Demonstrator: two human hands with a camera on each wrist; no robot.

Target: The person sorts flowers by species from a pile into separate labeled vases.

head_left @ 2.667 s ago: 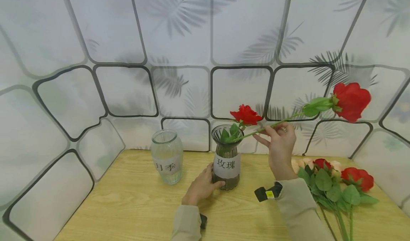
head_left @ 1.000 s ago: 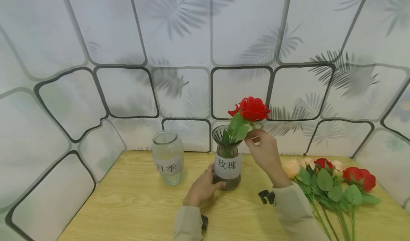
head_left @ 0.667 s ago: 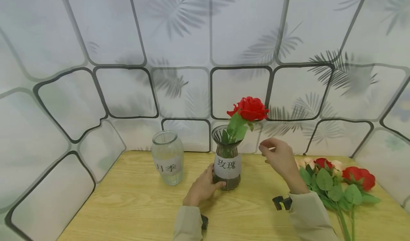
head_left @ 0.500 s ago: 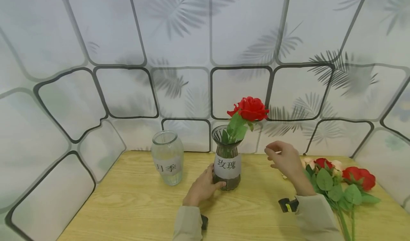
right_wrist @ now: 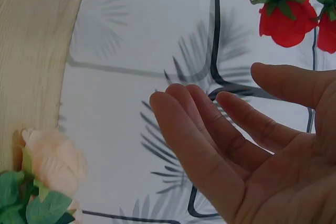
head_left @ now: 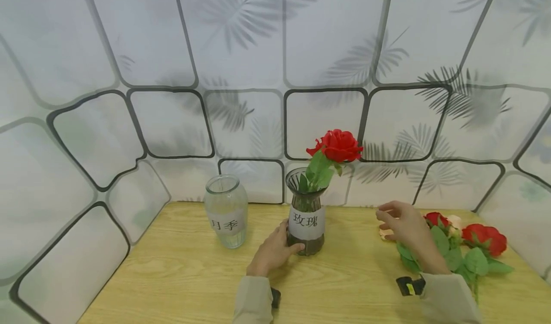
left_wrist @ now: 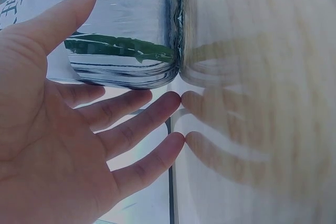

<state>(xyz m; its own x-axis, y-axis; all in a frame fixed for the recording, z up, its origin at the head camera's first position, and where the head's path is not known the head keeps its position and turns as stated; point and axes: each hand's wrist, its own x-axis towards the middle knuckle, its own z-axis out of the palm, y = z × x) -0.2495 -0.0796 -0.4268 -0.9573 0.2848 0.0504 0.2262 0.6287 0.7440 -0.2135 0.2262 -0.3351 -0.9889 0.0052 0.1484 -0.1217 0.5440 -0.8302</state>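
My left hand [head_left: 274,250] lies against the left side of a dark glass vase [head_left: 305,246] with a white paper label. In the left wrist view its fingers [left_wrist: 143,121] are spread and fairly straight along the glass, with the thumb over the label side. Two red roses [head_left: 342,146] stand in this vase, leaning right; a green stem [left_wrist: 118,46] shows through its base. My right hand [head_left: 409,228] holds nothing, its fingers loosely bent, over the left end of a pile of flowers. A peach flower [right_wrist: 55,158] is near it in the right wrist view.
A clear glass vase [head_left: 225,202] with a white label stands left of the dark one, no flowers in it. At the right of the wooden table [head_left: 181,276] lie more red flowers [head_left: 484,239] with green leaves. A patterned backdrop [head_left: 241,65] rises behind.
The second red rose was lowered from a slant into the dark vase and let go. My right hand then moved right and down to the flower pile. The left hand stayed at the vase.
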